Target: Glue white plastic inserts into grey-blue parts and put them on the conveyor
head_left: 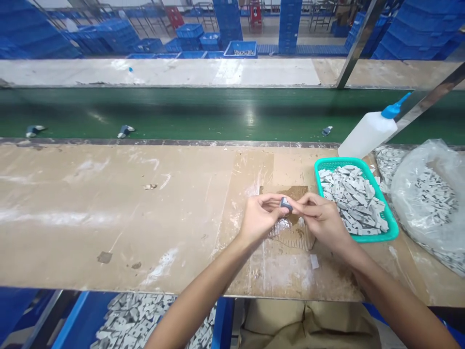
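fingers (271, 199) of the left hand (258, 219) and right hand (319, 219) closed from either side on a small grey-blue moulded piece (286, 204), its long axis tilting down rightward, above a scuffed tan worktop (109, 218), near a turquoise plastic tray (337, 162).

Fingertips of both hands (276, 199) are hiding most of the small grey piece (286, 204) (its full shape escapes me), the plastic bag (428, 194) is running off the right edge, and the objects (125, 130) lying on the green conveyor belt (203, 114) are appearing too small to tell.
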Motion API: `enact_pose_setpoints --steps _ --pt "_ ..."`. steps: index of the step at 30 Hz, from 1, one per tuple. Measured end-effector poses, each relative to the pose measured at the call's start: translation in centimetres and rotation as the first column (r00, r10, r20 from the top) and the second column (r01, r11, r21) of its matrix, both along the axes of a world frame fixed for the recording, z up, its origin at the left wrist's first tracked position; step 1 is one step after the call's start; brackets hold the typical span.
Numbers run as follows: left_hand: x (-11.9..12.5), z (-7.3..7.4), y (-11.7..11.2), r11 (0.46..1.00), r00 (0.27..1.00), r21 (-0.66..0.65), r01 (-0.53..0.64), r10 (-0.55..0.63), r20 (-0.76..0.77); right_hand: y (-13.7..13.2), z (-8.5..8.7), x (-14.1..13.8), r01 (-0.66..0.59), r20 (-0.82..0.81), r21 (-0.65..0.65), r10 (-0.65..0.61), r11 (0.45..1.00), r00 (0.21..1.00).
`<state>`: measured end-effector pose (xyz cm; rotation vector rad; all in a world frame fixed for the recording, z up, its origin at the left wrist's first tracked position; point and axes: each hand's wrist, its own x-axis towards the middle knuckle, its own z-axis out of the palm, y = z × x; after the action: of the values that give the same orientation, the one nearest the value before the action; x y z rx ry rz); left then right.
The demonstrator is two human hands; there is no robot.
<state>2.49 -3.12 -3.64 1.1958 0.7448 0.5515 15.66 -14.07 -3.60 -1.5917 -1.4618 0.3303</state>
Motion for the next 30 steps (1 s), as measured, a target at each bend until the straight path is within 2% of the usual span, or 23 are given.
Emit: enact_pose_setpoints --steps 5,9,12,14,17,19,22,25,30 --pt "0.3 0.1 0.7 0.999 0.999 -0.03 0.029 -0.031 -0.039 0.2 -0.2 0.1 -0.02 0.018 -0.092 0.022 0.996 1.0" --pt "0.1 -0.2 1.7 0.984 0.994 -0.142 0.109 -0.109 0.007 0.2 1.8 1.2 -0.066 -0.07 -0.225 0.051 0.972 0.996" --pt "-0.2 -0.2 2.6 0.97 0.994 -0.231 0.078 -0.057 0.098 -0.7 3.0 3.5 0.089 -0.039 -0.232 -0.101 0.969 0.994" --pt "-0.3 -0.2 3.2 0.961 0.994 -0.277 0.012 0.019 0.11 -1.6 2.9 5.4 0.203 0.056 -0.27 -0.195 0.941 0.979" --pt "0.1 -0.1 4.4 0.952 0.991 -0.299 -0.068 0.099 0.09 -2.8 1.8 7.7 0.237 0.211 -0.404 -0.162 0.883 0.964" --pt "0.9 -0.2 5.7 0.966 0.99 -0.238 -0.103 0.122 0.068 -3.3 1.1 8.4 0.253 0.287 -0.453 -0.129 0.855 0.949" --pt "3.2 -0.3 8.5 0.982 0.979 0.067 -0.178 0.184 -0.087 -3.6 0.8 8.1 0.295 0.36 -0.468 -0.126 0.833 0.924" --pt "6.6 -0.4 12.3 0.917 0.929 0.347 -0.197 0.288 -0.233 -3.3 1.2 7.1 0.349 0.419 -0.47 -0.143 0.811 0.897" --pt "11.8 -0.4 17.9 0.808 0.816 0.553 -0.205 0.453 -0.359 -2.4 1.6 6.2 0.421 0.482 -0.454 -0.181 0.785 0.857"
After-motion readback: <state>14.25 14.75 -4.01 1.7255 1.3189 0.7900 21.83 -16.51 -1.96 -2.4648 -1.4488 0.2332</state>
